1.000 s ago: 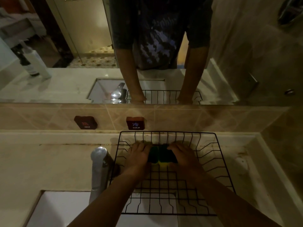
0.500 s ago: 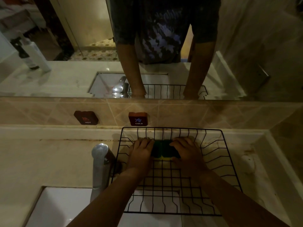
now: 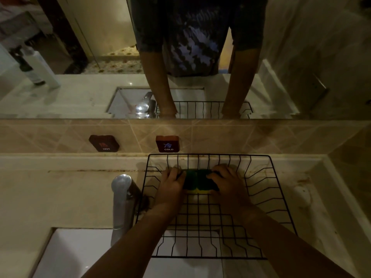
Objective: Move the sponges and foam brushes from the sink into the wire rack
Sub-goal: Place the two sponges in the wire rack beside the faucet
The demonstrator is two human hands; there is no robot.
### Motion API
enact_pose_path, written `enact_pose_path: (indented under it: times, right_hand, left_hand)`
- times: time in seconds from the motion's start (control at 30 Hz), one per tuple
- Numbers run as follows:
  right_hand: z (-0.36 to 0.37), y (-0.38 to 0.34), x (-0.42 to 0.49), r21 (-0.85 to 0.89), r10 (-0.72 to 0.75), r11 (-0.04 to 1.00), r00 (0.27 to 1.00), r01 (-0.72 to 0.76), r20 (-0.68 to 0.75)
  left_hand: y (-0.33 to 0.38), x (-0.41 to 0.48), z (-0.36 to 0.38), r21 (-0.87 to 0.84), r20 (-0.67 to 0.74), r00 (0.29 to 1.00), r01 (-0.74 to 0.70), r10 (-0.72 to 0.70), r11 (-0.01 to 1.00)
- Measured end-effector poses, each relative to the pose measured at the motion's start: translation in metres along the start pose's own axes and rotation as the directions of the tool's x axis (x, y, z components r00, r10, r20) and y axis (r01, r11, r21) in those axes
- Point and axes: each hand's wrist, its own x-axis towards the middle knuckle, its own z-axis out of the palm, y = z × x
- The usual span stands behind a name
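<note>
Two green-topped, yellow-bottomed sponges sit side by side at the back of the black wire rack (image 3: 281, 199). My left hand (image 3: 170, 185) grips the left sponge (image 3: 190, 180) from its left end. The right sponge (image 3: 204, 179) is gripped from its right end by my right hand (image 3: 228, 183). Both sponges rest on the rack's grid floor, pressed together between my hands. The white sink (image 3: 76, 255) lies at the lower left; its inside is mostly out of view, and no foam brushes show.
A chrome faucet (image 3: 121, 203) stands just left of the rack. Red HOT (image 3: 104, 143) and COLD (image 3: 168, 143) tabs sit on the tiled backsplash under a mirror. A small white object (image 3: 302, 195) lies on the counter right of the rack.
Both hands stay on the sponges at the back of the rack. The camera has tilted slightly; the hands barely shifted.
</note>
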Motion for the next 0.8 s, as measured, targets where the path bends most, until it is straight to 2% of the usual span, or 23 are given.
enact_pose_path:
  times: [0.3, 0.8]
  right_hand:
    - [-0.005, -0.003, -0.001, 0.071, 0.002, 0.997, 1.0, -0.001, -0.008]
    - [-0.001, -0.004, 0.0, 0.077, 0.066, 0.995, 0.997, -0.069, 0.043]
  left_hand:
    - [0.0, 0.003, 0.001, -0.056, 0.057, 0.997, 0.061, -0.058, 0.997]
    - [-0.004, 0.006, 0.009, -0.082, 0.003, 0.997, 0.077, -0.077, 0.994]
